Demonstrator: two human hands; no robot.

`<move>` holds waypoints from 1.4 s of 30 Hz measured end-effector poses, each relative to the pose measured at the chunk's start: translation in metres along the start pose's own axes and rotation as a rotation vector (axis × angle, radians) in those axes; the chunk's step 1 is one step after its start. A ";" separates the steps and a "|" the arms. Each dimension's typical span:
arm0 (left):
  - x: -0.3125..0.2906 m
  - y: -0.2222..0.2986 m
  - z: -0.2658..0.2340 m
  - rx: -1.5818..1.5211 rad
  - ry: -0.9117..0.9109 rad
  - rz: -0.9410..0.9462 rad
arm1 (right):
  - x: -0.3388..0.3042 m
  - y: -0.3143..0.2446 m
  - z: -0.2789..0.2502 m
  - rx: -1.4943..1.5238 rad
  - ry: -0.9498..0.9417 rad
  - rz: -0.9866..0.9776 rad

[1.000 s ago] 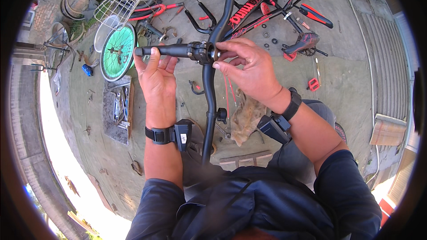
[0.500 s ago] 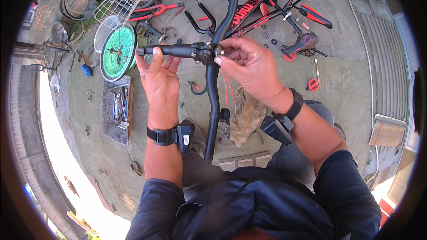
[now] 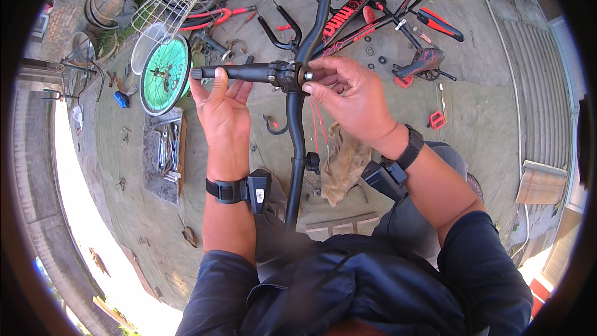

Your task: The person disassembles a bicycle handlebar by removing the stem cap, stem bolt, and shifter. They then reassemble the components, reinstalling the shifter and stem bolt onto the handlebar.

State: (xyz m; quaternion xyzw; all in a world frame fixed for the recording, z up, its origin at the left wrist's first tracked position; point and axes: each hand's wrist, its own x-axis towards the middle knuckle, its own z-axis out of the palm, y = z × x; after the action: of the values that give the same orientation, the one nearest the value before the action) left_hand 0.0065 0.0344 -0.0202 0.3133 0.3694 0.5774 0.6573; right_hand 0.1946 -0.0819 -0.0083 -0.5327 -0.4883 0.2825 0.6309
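A black handlebar stem (image 3: 245,73) lies level in front of me, clamped around a long, curved black handlebar (image 3: 297,121) that runs from my lap to the far edge. My left hand (image 3: 222,102) closes thumb and fingers on the stem's tube near its ribbed outer end. At the opposite end, just right of the bar, a small silver bolt (image 3: 308,76) shows. Thumb and forefinger of my right hand (image 3: 351,90) pinch around this end; its other fingers are curled and partly hidden. A small black clamp-on part (image 3: 312,162) sits lower on the handlebar.
Beyond the handlebar lie a black-and-red bike frame (image 3: 354,18) and a black fork (image 3: 280,31). A green-covered wheel (image 3: 165,73) and a tool tray (image 3: 165,155) are at left. A tan cat (image 3: 344,168) lies close by. One red pedal (image 3: 437,119) is at right.
My right thumb and forefinger have shifted slightly at the stem's end, and less of the silver bolt shows. The left hand holds its place.
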 end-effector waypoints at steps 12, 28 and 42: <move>-0.007 0.008 0.007 0.055 -0.036 0.036 | -0.002 0.000 -0.010 0.017 -0.192 0.333; -0.012 0.013 0.010 0.040 -0.093 0.102 | -0.010 0.003 -0.012 -0.009 -0.230 0.328; -0.016 0.018 0.012 0.067 -0.114 0.127 | -0.005 0.006 -0.024 0.361 -0.385 0.721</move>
State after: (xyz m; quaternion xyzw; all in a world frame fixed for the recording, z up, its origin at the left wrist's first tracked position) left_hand 0.0058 0.0214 0.0034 0.3903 0.3300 0.5863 0.6285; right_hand 0.2158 -0.0942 -0.0141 -0.4879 -0.3228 0.6591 0.4727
